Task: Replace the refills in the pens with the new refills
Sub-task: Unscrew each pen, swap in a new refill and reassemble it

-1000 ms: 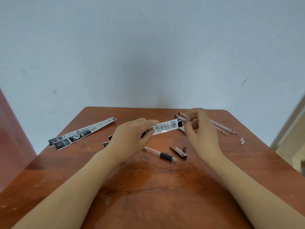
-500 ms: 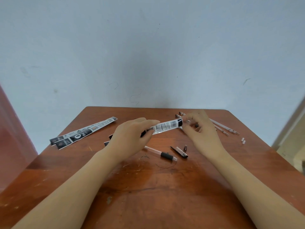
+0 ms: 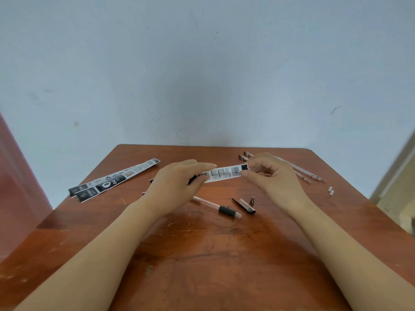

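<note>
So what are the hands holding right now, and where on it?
Both hold one refill packet: the left hand grips its left end, the right hand pinches the barcode end.

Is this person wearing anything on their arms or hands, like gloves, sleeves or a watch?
Nothing that shows. The left hand and right hand are bare: no gloves, no rings in view. The left forearm and right forearm are bare too, with no sleeve, watch or bracelet.
</note>
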Motion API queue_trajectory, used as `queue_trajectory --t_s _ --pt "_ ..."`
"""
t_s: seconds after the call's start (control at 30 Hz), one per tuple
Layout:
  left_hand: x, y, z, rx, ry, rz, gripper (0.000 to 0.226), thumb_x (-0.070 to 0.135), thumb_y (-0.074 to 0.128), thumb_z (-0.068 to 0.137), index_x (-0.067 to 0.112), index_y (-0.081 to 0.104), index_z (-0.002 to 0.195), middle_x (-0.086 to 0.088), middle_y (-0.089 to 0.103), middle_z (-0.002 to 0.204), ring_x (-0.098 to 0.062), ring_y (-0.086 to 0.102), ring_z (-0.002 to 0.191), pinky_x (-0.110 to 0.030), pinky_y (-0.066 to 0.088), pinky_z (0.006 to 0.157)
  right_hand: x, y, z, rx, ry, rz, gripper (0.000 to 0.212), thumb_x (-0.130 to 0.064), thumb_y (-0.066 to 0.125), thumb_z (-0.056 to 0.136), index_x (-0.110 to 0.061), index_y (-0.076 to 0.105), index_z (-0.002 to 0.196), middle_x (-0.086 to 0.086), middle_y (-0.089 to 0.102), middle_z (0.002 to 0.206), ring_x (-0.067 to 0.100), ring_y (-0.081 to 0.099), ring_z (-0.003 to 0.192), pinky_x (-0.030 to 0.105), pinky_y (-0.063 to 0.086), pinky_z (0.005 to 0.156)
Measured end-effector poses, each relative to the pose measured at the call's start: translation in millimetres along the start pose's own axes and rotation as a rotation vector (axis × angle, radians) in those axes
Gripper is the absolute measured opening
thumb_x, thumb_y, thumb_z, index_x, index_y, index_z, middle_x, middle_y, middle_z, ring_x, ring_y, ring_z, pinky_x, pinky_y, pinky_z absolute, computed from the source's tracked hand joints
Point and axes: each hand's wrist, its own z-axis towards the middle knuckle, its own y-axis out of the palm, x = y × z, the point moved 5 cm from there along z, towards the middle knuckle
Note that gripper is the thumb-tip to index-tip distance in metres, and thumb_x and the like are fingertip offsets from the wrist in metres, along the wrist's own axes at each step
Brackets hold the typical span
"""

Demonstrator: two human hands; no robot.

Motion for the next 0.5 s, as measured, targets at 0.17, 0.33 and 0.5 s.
queue_trajectory --t_s 0.17,0.33,0.5 --pt "-6.3 -3.6 0.8 0.019 -0.042 0.020 0.030 0.017 0.053 0.089 0.026 0.058 0.118 0.018 0.050 0.069 0.000 0.046 0.062 -0.012 0.035 0.065 3.7 -10.9 1.9 0.090 0.062 0.052 0.026 -0.005 0.071 0.074 -0.028 0.064 0.065 -0.005 0.060 0.075 -0.002 0.051 0.062 0.009 0.040 0.059" --pt "-18.1 -10.7 -0.3 0.074 -0.121 -0.002 0.030 0.015 0.054 0.088 0.025 0.060 0.115 0.016 0.055 0.074 -0.010 0.051 0.072 -0.027 0.042 0.068 9.7 -26.1 3.3 0.243 0.178 0.155 0.021 -0.009 0.068 0.077 -0.025 0.063 0.065 0.003 0.056 0.064 0.003 0.047 0.053 0.015 0.039 0.050" --pt "-32.1 -19.5 1.1 0.201 -0.229 0.069 0.029 0.014 0.052 0.088 0.021 0.061 0.115 -0.005 0.067 0.099 -0.022 0.057 0.087 -0.033 0.045 0.073 18.3 -37.7 1.5 0.406 0.294 0.305 0.021 -0.007 0.062 0.083 -0.017 0.058 0.064 0.003 0.052 0.058 0.001 0.045 0.040 0.014 0.036 0.042"
